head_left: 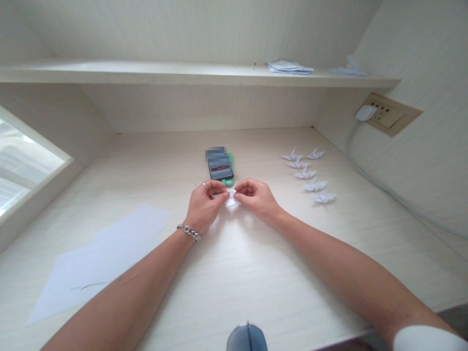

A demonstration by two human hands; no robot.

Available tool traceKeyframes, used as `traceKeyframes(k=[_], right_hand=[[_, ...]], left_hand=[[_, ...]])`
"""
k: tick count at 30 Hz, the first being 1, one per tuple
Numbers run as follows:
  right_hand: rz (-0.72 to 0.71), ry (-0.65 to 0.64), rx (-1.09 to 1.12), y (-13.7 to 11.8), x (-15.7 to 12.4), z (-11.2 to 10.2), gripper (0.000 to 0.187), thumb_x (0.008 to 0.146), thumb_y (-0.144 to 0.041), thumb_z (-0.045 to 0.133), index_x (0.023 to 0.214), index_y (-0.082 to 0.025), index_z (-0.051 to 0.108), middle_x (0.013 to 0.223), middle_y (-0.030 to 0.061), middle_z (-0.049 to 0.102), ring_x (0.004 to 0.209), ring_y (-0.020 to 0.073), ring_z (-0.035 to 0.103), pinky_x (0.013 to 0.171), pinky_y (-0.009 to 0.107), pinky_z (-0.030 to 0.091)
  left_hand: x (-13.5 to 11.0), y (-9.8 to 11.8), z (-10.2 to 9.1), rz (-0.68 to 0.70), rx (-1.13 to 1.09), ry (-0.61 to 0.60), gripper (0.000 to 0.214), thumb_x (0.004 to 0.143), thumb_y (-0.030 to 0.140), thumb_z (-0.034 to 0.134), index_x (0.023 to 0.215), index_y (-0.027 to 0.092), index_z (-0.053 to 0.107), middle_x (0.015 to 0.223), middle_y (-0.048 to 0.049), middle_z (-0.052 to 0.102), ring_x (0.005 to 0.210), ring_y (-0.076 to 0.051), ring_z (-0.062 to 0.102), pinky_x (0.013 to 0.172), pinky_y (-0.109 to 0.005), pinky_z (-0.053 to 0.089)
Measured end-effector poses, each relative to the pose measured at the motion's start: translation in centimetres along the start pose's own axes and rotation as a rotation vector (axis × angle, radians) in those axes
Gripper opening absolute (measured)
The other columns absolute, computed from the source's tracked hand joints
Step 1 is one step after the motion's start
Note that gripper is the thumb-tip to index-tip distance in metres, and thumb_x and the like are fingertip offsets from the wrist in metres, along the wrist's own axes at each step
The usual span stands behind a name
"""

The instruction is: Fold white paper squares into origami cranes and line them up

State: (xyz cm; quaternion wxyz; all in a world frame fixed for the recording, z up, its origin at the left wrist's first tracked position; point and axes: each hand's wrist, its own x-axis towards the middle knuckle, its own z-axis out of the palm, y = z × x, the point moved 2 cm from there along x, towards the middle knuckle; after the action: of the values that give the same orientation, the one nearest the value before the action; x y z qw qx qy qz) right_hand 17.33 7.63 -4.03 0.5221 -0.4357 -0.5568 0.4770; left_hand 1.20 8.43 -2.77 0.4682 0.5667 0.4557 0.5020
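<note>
A small folded piece of white paper (231, 200) is held between my two hands, low over the middle of the desk. My left hand (205, 202), with a ring and a chain bracelet, pinches its left side between thumb and fingers. On the other side my right hand (258, 196) pinches the right edge the same way. Just beyond my fingertips lies a phone (221, 170) with a green item (228, 182) partly under it. Several white paper cranes (305, 173) stand to the right of my right hand.
White sheets (109, 248) lie at the left, partly behind my left forearm. A computer mouse (247, 338) sits at the near edge. Folded papers (290, 67) rest on the shelf (164, 73). At right, a cable (380, 185) runs from a wall socket (389, 114).
</note>
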Motion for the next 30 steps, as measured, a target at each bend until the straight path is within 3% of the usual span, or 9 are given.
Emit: traceKeyframes(k=[9, 18, 24, 30], right_hand=[[-0.007, -0.006, -0.036, 0.18, 0.21, -0.40, 0.021, 0.067, -0.025, 0.071, 0.084, -0.016, 0.062, 0.073, 0.0010, 0.066, 0.066, 0.0133, 0.060, 0.064, 0.027, 0.047], [0.018, -0.089, -0.050, 0.17, -0.03, -0.04, 0.021, 0.068, -0.022, 0.066, 0.088, -0.016, 0.062, 0.073, 0.0007, 0.065, 0.066, 0.0127, 0.060, 0.064, 0.026, 0.047], [0.021, -0.043, -0.044, -0.31, 0.24, -0.22, 0.016, 0.062, -0.018, 0.064, 0.078, -0.016, 0.061, 0.072, 0.0001, 0.066, 0.066, 0.0126, 0.061, 0.061, 0.024, 0.046], [0.094, -0.025, 0.004, -0.10, 0.21, -0.39, 0.026, 0.063, -0.018, 0.065, 0.088, -0.016, 0.062, 0.070, 0.0003, 0.066, 0.062, 0.0128, 0.061, 0.058, 0.024, 0.046]], left_hand=[[-0.21, -0.14, 0.12, -0.114, -0.151, -0.088, 0.029, 0.069, 0.030, 0.075, 0.091, 0.013, 0.066, 0.069, -0.0028, 0.069, 0.064, -0.016, 0.065, 0.062, -0.029, 0.054], [-0.43, -0.43, 0.42, 0.032, 0.021, -0.124, 0.021, 0.071, 0.023, 0.073, 0.085, 0.013, 0.061, 0.078, -0.0034, 0.068, 0.070, -0.014, 0.065, 0.066, -0.026, 0.051], [-0.44, 0.03, 0.33, 0.066, 0.058, -0.037, 0.025, 0.071, 0.022, 0.073, 0.088, 0.015, 0.055, 0.074, -0.0010, 0.064, 0.068, -0.013, 0.063, 0.060, -0.023, 0.048], [-0.40, 0.11, 0.00, 0.086, 0.073, -0.032, 0.021, 0.073, 0.023, 0.071, 0.086, 0.016, 0.055, 0.077, -0.0012, 0.063, 0.069, -0.013, 0.063, 0.062, -0.024, 0.049]])
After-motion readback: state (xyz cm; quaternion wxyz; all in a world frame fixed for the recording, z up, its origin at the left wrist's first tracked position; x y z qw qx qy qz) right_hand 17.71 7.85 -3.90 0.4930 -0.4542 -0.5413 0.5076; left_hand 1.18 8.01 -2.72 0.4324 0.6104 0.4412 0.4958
